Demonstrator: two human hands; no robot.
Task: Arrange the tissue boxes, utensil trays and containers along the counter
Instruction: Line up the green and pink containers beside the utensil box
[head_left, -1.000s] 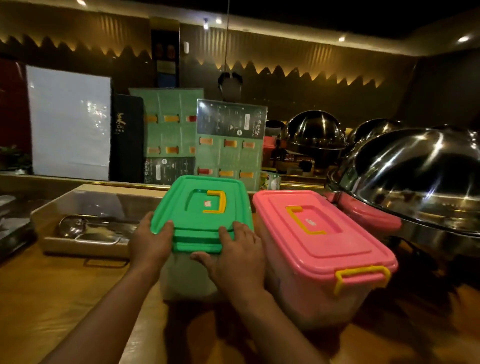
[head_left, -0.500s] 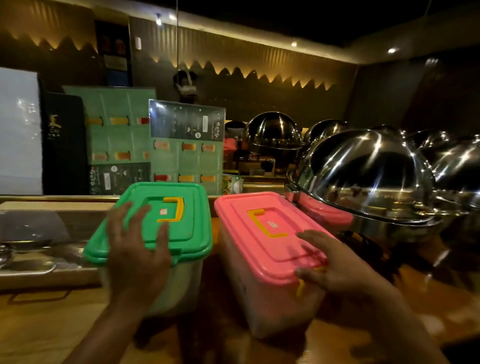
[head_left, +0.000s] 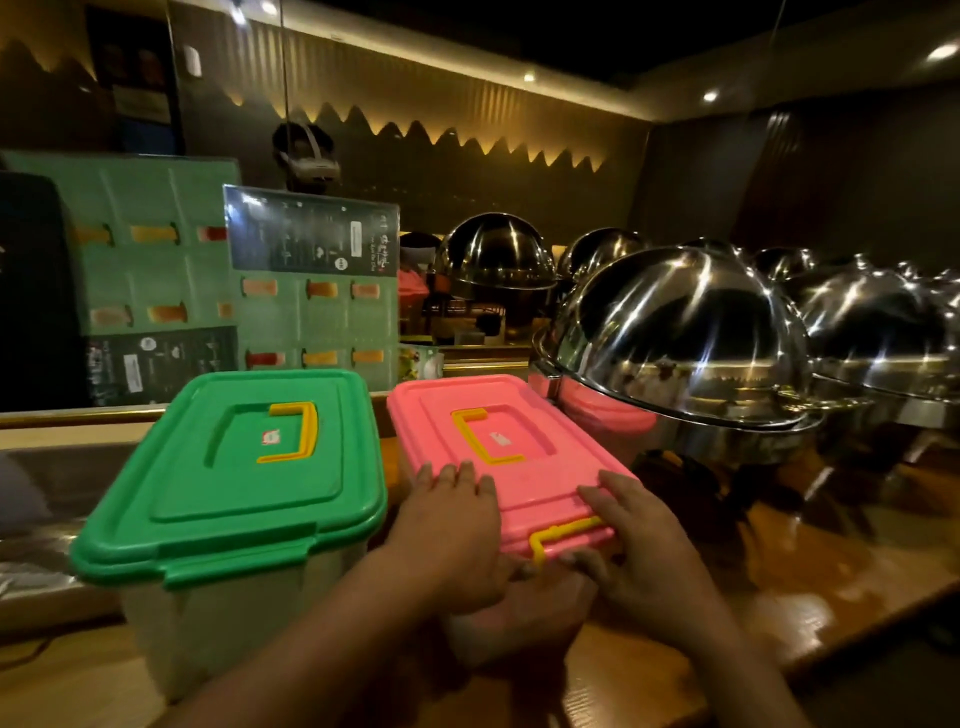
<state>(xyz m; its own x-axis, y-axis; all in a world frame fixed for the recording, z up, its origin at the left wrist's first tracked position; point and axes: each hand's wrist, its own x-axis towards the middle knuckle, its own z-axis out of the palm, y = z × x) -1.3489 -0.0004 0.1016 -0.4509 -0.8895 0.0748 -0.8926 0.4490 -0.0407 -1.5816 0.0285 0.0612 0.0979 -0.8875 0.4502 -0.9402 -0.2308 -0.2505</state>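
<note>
Pink-lidded container (head_left: 511, 457) gripped at near end — left hand (head_left: 452, 540), right hand (head_left: 636, 540) curled over lid edge; best slid level, kept clear of green-lidded container (head_left: 234, 483) at left — chafing dish (head_left: 680, 338) close at right.

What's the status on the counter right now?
Both hands, left and right, gripping the pink box at its near end. Green box beside it, apart. Steel dome close on the pink box's far right.

— Can you see the pink container's (head_left: 511, 462) near wall?
— No, your left hand (head_left: 452, 540) and right hand (head_left: 641, 551) cover it; the menu boards' (head_left: 311, 291) print is too blurred to read.
</note>
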